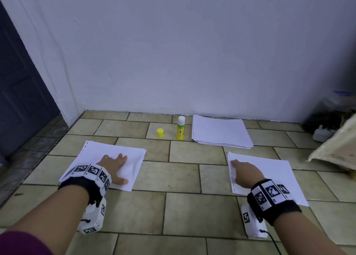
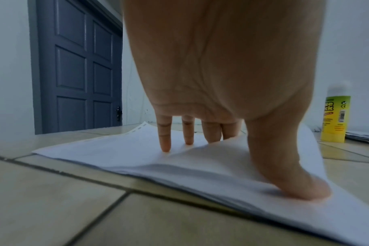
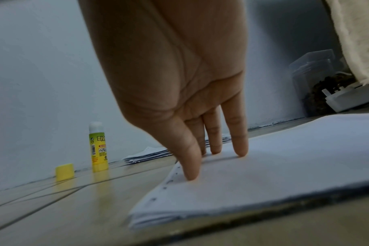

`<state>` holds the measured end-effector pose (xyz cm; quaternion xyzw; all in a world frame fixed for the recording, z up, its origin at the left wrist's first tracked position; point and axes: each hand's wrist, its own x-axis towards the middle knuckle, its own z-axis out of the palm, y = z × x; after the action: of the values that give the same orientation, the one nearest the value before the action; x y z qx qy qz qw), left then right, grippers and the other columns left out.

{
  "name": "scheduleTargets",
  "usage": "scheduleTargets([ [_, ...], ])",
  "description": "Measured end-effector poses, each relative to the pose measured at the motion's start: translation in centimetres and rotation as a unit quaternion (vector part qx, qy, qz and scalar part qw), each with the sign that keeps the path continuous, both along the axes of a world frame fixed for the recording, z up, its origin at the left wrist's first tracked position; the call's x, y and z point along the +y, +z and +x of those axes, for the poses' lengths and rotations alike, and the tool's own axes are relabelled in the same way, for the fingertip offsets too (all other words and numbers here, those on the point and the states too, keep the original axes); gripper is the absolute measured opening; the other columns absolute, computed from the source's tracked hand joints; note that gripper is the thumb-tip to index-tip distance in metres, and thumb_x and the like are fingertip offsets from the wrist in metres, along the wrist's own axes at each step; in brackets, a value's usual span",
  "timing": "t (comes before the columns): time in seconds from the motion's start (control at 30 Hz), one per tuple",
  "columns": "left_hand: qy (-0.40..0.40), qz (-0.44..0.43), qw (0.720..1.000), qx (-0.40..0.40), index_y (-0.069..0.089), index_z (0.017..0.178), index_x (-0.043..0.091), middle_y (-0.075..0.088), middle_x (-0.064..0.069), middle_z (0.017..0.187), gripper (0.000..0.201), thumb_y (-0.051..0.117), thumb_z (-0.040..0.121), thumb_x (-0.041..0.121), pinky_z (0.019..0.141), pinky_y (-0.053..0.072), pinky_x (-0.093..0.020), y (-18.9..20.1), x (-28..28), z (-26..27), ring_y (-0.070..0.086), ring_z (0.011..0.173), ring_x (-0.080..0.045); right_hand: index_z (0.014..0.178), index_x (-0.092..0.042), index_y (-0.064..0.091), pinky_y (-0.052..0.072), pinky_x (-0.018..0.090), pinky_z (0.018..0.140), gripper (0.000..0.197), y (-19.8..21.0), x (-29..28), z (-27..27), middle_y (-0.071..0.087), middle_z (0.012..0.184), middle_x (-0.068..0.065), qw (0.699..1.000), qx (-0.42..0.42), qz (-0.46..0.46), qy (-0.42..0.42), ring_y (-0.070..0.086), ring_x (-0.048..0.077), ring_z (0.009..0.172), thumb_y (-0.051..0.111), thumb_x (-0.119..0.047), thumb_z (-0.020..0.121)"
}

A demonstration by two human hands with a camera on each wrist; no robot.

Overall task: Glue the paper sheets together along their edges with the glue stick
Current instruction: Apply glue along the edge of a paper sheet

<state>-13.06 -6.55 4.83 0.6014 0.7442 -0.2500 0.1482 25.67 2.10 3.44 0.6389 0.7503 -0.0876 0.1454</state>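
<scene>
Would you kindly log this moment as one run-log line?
left hand flat on left paper sheets | right hand fingertips on right paper sheets | glue stick uncapped, upright

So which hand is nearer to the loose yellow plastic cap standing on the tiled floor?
Left. The left hand presses flat on the left paper sheets, just below-left of the yellow plastic cap. The right hand, fingertips on the right sheets' punched edge, lies farther off.

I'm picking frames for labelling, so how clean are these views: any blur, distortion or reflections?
Head view: fairly sharp in the middle, the glue stick crisp, wide-angle bending towards the edges, dim flat light. Left wrist view: the left hand looms large and soft, the glue stick's label only partly legible. Right wrist view: the right hand is blurred, and the glossy floor tiles mirror the yellow cap.
</scene>
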Motion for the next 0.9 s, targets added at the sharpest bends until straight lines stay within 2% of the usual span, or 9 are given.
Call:
scheduleTargets([
  [0.1,0.018,0.009,1.0,-0.01,0.001,0.153,0.022,0.005,0.002,0.161,0.068,0.033,0.1,0.05,0.11,0.029,-0.031,0.2,0.1,0.0,0.031,0.137,-0.029,0.126,-0.012,0.042,0.044,0.025,0.076,0.036,0.1,0.0,0.1,0.06,0.112,0.007,1.0,0.008,-0.001,-0.003,0.059,0.023,0.101,0.047,-0.013,0.09],
  [0.23,0.039,0.062,0.997,0.016,0.027,0.144,0.015,0.03,-0.004,0.149,0.046,0.023,0.104,0.037,0.105,0.037,-0.037,1.7,1.1,2.4,0.038,0.132,-0.029,0.13,-0.014,0.043,0.046,0.029,0.085,0.042,0.1,0.0,0.0,0.055,0.121,0.007,0.999,0.04,-0.006,-0.031,0.054,0.023,0.11,0.047,-0.01,0.089],
  [0.37,-0.004,0.066,0.998,-0.007,0.018,0.151,0.019,0.006,-0.007,0.16,0.048,0.023,0.104,0.028,0.113,0.024,-0.049,2.8,2.1,8.7,0.001,0.145,-0.041,0.135,-0.013,0.039,0.045,0.032,0.093,0.046,0.2,0.1,-0.5,0.047,0.133,0.005,1.0,-0.001,0.013,-0.014,0.035,0.022,0.129,0.045,-0.006,0.089],
  [0.47,-0.027,0.058,0.995,-0.079,0.011,0.154,0.019,-0.003,-0.007,0.162,0.05,0.02,0.105,0.024,0.116,0.015,-0.051,2.0,2.2,14.1,-0.006,0.145,-0.042,0.128,-0.011,0.041,0.044,0.03,0.086,0.039,0.6,0.2,-1.1,0.048,0.127,0.005,0.999,-0.038,0.035,-0.002,0.035,0.022,0.126,0.046,-0.007,0.089],
  [0.6,-0.03,0.02,0.985,-0.168,0.016,0.151,0.013,0.003,-0.007,0.161,0.076,0.041,0.095,0.057,0.114,0.023,-0.054,0.7,1.9,17.4,0.002,0.144,-0.046,0.127,-0.011,0.04,0.046,0.029,0.086,0.039,0.8,0.1,-1.3,0.046,0.126,0.008,0.998,-0.035,0.057,0.006,0.036,0.024,0.123,0.047,-0.006,0.088],
  [0.7,-0.093,-0.014,0.984,-0.149,0.021,0.15,0.015,0.016,-0.009,0.156,0.098,0.049,0.079,0.076,0.108,0.032,-0.052,0.4,2.0,17.5,0.019,0.14,-0.043,0.129,-0.017,0.044,0.046,0.029,0.086,0.042,0.8,0.3,-0.7,0.043,0.125,0.007,0.998,-0.018,0.057,0.008,0.035,0.023,0.123,0.053,-0.01,0.088],
  [0.77,-0.13,-0.02,0.982,-0.134,0.025,0.148,0.016,0.025,-0.011,0.151,0.082,0.048,0.087,0.066,0.104,0.035,-0.048,0.6,2.4,17.1,0.023,0.136,-0.04,0.131,-0.02,0.044,0.045,0.028,0.09,0.044,1.0,0.5,-0.2,0.045,0.125,0.006,0.999,0.015,0.034,0.008,0.038,0.022,0.122,0.055,-0.013,0.089],
  [0.83,-0.159,-0.017,0.978,-0.133,0.031,0.144,0.018,0.034,-0.011,0.142,0.058,0.054,0.095,0.038,0.1,0.04,-0.046,0.8,2.9,16.7,0.025,0.132,-0.038,0.134,-0.022,0.044,0.042,0.026,0.095,0.044,1.1,0.6,0.2,0.046,0.129,0.005,0.999,0.048,0.017,0.006,0.043,0.02,0.122,0.052,-0.012,0.091],
  [0.9,-0.184,-0.002,0.974,-0.131,0.031,0.146,0.02,0.033,-0.01,0.144,0.057,0.052,0.094,0.012,0.1,0.042,-0.043,0.5,3.4,16.4,0.025,0.132,-0.037,0.133,-0.023,0.047,0.04,0.024,0.097,0.043,1.2,0.8,0.6,0.047,0.131,0.003,0.998,0.06,0.016,0.006,0.046,0.018,0.122,0.049,-0.01,0.092],
])
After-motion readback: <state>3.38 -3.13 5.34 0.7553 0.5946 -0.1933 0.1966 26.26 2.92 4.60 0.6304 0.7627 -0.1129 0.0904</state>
